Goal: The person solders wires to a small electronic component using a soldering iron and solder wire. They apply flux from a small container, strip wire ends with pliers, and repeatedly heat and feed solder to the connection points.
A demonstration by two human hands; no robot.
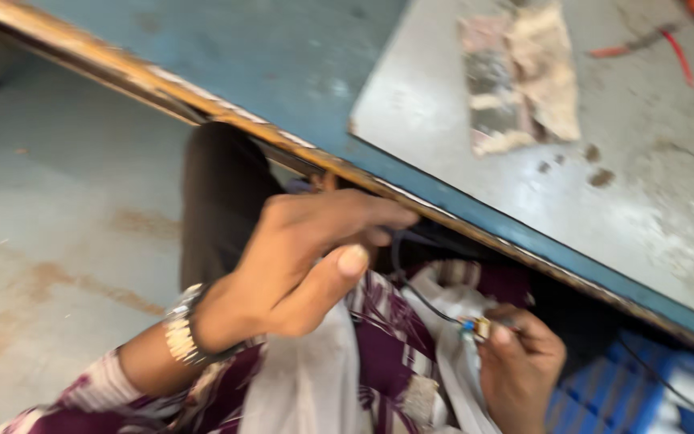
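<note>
My left hand (pixel 307 257), with a metal wristband (pixel 180 331), reaches up to the underside edge of the table (pixel 459 205). Its fingers are curled and the thumb sticks out. A thin black wire (pixel 419 297) comes out from under those fingertips and runs down to the right. It ends in a small connector (pixel 478 327) with blue and yellow bits. My right hand (pixel 520 370) pinches this connector low in my lap, between thumb and fingers. The picture is blurred, so the left hand's grip is partly hidden.
The table has a grey metal top (pixel 644 185) and a blue, worn rim. A torn dirty scrap (pixel 524 72) and a red wire (pixel 676 48) lie on it. A blue plastic crate (pixel 604 394) stands under the table at right. Stained concrete floor (pixel 58 225) lies left.
</note>
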